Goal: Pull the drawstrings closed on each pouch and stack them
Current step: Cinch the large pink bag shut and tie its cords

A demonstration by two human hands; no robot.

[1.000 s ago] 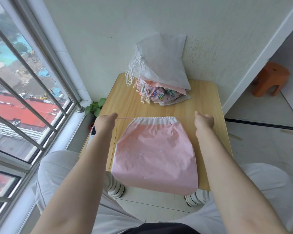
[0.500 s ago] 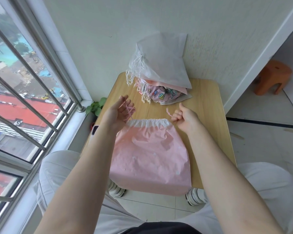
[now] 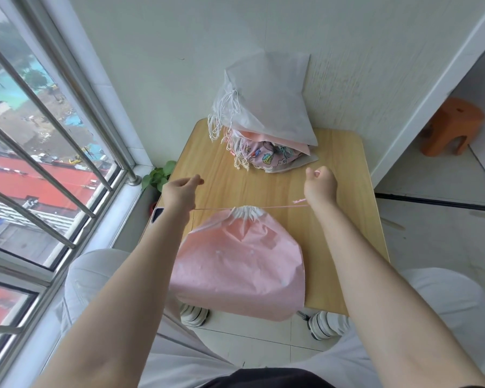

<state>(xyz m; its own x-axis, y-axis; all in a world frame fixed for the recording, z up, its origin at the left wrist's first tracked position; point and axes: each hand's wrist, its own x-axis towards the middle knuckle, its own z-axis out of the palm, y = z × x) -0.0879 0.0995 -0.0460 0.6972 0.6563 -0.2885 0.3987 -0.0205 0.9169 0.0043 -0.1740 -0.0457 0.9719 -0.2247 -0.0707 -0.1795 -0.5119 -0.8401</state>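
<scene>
Pink pouch on the table, mouth gathered tight, lower edge overhanging the near side. Taut drawstring runs sideways to each hand: left hand and right hand curl on its ends (the pinch itself apparently hidden). Pouch stack behind, against the wall.

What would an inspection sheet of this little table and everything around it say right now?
Surface: wooden table, small, against a white wall.
Job's things: pink pouch, neck gathered shut, overhanging the near edge; pink drawstring taut to both sides; pile of pouches at the far edge.
Clutter: nothing seen.
Hands: left hand and right hand each pinch a drawstring end.
Cables: nothing seen.
Surroundings: barred window, potted plant, orange stool.
</scene>
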